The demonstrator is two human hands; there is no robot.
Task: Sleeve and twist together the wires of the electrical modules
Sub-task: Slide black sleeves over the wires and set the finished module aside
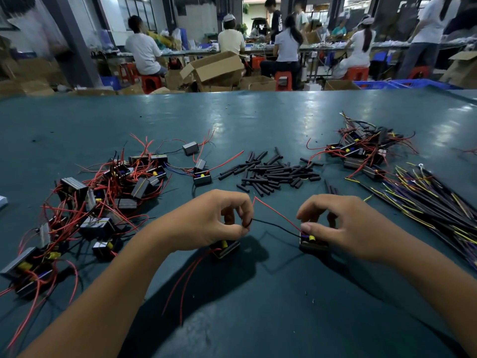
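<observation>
Two small black electrical modules with yellow parts lie on the green table (258,306) in front of me. My left hand (206,223) covers the left module (225,248) and pinches the end of a black wire (273,226) between thumb and fingertip. That black wire runs right to the other module (312,242), which my right hand (333,226) grips with curled fingers. A red wire (273,210) rises from the right module toward my left hand. Two red wires (185,280) trail from the left module toward me.
A tangled heap of modules with red wires (103,197) fills the left. Several short black sleeve tubes (271,171) lie at centre. Another module heap (366,148) and a bundle of long dark yellow-tipped wires (433,202) lie at right. People work at benches beyond the table.
</observation>
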